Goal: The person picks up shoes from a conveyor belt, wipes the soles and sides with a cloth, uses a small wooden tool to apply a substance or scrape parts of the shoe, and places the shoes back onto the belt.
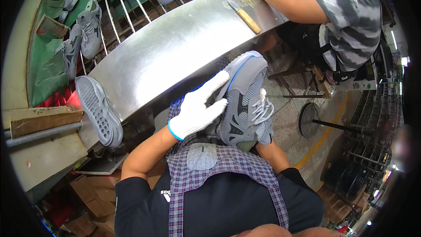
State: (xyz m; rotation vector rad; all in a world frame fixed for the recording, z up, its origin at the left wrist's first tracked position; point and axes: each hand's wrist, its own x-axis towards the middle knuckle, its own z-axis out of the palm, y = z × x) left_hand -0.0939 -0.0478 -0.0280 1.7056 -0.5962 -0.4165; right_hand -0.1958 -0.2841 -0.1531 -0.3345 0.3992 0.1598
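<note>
A grey sneaker (243, 101) with white laces and a thin blue line near its sole edge is tilted over my lap. My left hand (195, 112), in a white glove with a blue cuff, lies against its sole side. The left index finger and thumb are spread apart, with the fingertips at the sneaker. My right hand is mostly hidden behind the sneaker and supports it from the far side. Only a white gloved fingertip of the right hand (262, 93) shows beside the laces. A loose grey sole (98, 112) rests at the bench's left end.
The shiny metal bench (175, 46) curves ahead of me. A knife (245, 17) with a wooden handle lies near its edge. Several grey sneakers (90, 30) sit on the bars (125, 4) beyond. At the right, a co-worker (351, 22) sits reaching over the bench.
</note>
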